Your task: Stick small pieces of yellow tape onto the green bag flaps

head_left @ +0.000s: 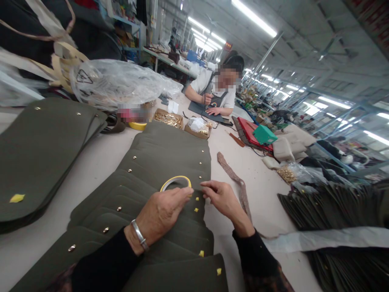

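Observation:
A roll of yellow tape [187, 179] is in my left hand [161, 211], its ring standing up above the fingers. My right hand [221, 197] is just to the right, thumb and fingertips pinched together at the edge of the green panels; anything between them is too small to make out. Beneath both hands lies an overlapping row of dark green panels [164, 152] with gold metal studs along both sides. Small yellow tape pieces [201, 253] cover spots on the right edge of the nearer panels.
More green panels [45, 154] are stacked at left. A brown strip [232, 174] lies to the right, before a dense pile of dark pieces [340, 211]. Boxes of gold hardware [169, 118] stand ahead. Across the table a person [212, 91] works on a dark piece.

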Tool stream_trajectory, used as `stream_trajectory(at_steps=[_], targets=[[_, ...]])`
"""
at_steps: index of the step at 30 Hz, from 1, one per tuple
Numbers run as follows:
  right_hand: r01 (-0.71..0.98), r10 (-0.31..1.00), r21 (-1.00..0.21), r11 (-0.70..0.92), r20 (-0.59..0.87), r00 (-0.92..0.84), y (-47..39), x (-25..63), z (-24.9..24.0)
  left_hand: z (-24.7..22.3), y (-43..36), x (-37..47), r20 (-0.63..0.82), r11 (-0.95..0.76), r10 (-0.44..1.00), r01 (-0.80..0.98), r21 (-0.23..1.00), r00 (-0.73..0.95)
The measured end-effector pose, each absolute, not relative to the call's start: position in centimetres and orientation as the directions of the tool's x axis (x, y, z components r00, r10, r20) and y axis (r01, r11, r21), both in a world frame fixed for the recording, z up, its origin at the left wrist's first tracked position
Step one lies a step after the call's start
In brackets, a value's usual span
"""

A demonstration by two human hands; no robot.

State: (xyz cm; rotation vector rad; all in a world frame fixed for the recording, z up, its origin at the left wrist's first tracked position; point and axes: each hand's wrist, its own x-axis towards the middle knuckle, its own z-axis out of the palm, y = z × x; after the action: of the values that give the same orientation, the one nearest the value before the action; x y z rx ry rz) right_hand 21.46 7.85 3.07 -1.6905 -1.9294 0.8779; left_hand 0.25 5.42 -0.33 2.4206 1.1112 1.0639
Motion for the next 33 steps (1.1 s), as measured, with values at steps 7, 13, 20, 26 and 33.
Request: stream_trajectory(at_steps=[7, 13, 20, 26, 33], targets=[[0.559, 0.838, -0.625, 0.545, 0.382, -0.389, 5.6, 19.4, 3.5, -0.6, 5.4, 0.4, 0.517, -0.639, 0.759, 0.603, 0.478, 0.395], [0.586, 0.739, -0.455, 0.670, 0.484, -0.469, 5.6, 18.6, 2.7, -0.7, 5.2, 0.5, 0.517, -0.642, 0.756, 0.607, 0.469, 0.401], [0.647, 0.661, -0.303, 0.700, 0.619, -0.425, 5.3, 18.3, 1.8, -0.3, 5.3, 0.5, 0.399, -0.592, 0.806, 0.619, 0.517, 0.437], [0.591, 0.925, -0.721, 0.362, 0.359, -0.127, 4.9, 17.5, 1.8, -0.3, 5.3, 0.8, 0.453, -0.614, 0.781, 0.658, 0.435, 0.430], [0.261, 0.982, -0.951, -0.165, -0.134, 0.134, 9.3, 20.1, -0.2, -0.1, 5.2, 1.4, 0.455, -0.611, 0.774, 0.708, 0.354, 0.441]])
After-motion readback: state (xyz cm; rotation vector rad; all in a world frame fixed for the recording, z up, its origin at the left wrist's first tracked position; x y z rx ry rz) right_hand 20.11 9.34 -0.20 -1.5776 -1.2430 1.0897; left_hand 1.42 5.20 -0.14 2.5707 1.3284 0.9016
